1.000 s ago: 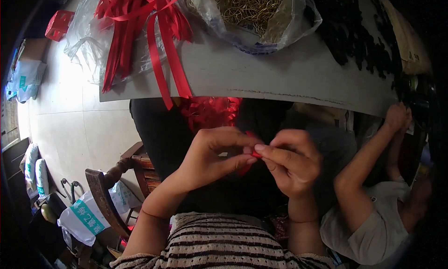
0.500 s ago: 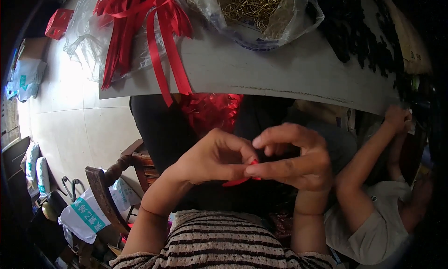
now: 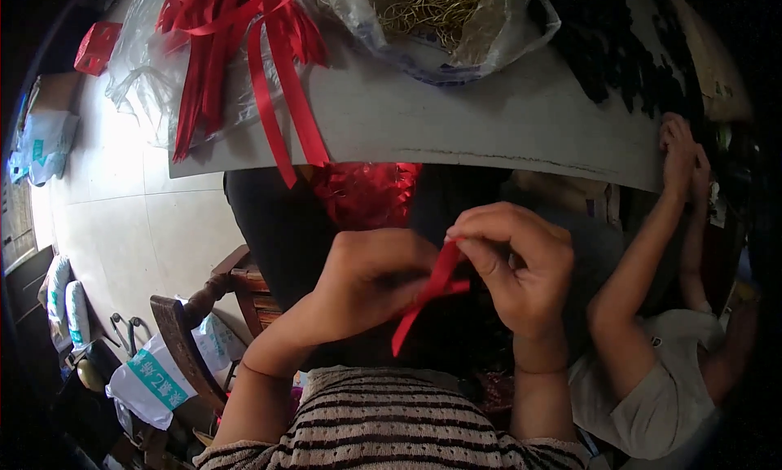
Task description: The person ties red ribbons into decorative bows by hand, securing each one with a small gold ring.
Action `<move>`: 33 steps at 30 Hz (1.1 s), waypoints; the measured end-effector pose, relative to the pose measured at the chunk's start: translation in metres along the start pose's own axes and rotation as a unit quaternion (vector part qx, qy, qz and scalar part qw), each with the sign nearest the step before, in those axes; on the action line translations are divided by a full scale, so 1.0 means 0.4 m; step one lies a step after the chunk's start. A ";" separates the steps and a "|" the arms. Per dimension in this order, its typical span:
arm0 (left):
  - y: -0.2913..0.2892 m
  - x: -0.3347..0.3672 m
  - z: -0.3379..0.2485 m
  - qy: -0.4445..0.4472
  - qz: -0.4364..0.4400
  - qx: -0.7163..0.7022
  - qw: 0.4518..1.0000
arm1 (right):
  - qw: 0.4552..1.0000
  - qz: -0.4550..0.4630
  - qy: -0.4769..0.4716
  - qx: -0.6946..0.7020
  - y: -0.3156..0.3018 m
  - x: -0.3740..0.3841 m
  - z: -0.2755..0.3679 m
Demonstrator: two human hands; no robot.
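A short piece of red ribbon (image 3: 427, 297) is held up over my lap, with one tail slanting down to the left and another part sticking out to the right. My right hand (image 3: 525, 270) pinches its upper end between thumb and index finger. My left hand (image 3: 371, 278) is closed around the ribbon's middle; its fingertips are partly hidden and a little blurred. Below the table edge, a heap of red ribbon pieces (image 3: 371, 195) sits between my legs.
On the grey table (image 3: 391, 132) lie a bundle of long red ribbons (image 3: 213, 71) on clear plastic, a plastic bag (image 3: 505, 50) of gold-coloured loops (image 3: 428, 12), and black strips (image 3: 615, 50). A co-worker's arm (image 3: 643, 266) reaches the table at right. A wooden chair (image 3: 181, 315) stands left.
My right hand has drawn the ribbon's end upward, so more of the ribbon shows between my hands. The co-worker's hands have moved up to the black strips at the table's right.
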State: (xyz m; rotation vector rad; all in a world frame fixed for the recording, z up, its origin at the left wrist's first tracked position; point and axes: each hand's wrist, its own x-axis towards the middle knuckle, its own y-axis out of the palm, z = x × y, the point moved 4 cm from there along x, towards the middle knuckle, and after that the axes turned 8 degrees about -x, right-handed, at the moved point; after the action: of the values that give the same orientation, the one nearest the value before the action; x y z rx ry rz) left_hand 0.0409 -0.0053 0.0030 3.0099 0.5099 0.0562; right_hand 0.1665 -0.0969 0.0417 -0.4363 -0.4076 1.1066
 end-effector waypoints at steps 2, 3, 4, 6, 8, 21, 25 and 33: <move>0.008 -0.015 -0.005 0.001 -0.066 -0.044 0.997 | 0.998 0.003 0.048 0.043 0.015 -0.004 -0.022; -0.002 -0.020 -0.004 0.003 -0.131 -0.090 0.987 | 0.990 0.000 0.089 0.106 0.026 -0.011 -0.037; -0.006 -0.023 0.002 0.004 -0.132 -0.088 0.987 | 0.977 -0.002 0.130 0.167 0.035 -0.020 -0.048; -0.015 -0.029 0.026 0.007 -0.114 -0.180 0.977 | 0.963 -0.004 0.154 0.220 0.048 -0.031 -0.055; -0.009 -0.027 0.042 -0.025 -0.108 -0.277 0.954 | 0.948 -0.011 0.177 0.264 0.052 -0.031 -0.071; -0.047 -0.035 -0.004 0.060 -0.139 0.004 0.988 | 0.959 -0.127 -0.034 -0.250 -0.010 0.254 -0.079; -0.053 -0.048 -0.008 0.055 -0.143 -0.005 0.988 | 0.845 -0.127 -0.054 -0.516 0.031 0.327 -0.119; -0.066 -0.044 0.008 0.012 -0.149 -0.049 0.988 | 0.988 -0.140 0.068 0.015 -0.071 0.340 -0.112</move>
State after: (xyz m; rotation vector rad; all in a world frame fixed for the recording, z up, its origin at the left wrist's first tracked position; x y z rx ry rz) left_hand 0.0158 0.0135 -0.0029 2.8060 0.9227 0.0940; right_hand 0.2644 0.0109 0.0322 -0.4117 -0.3217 0.8041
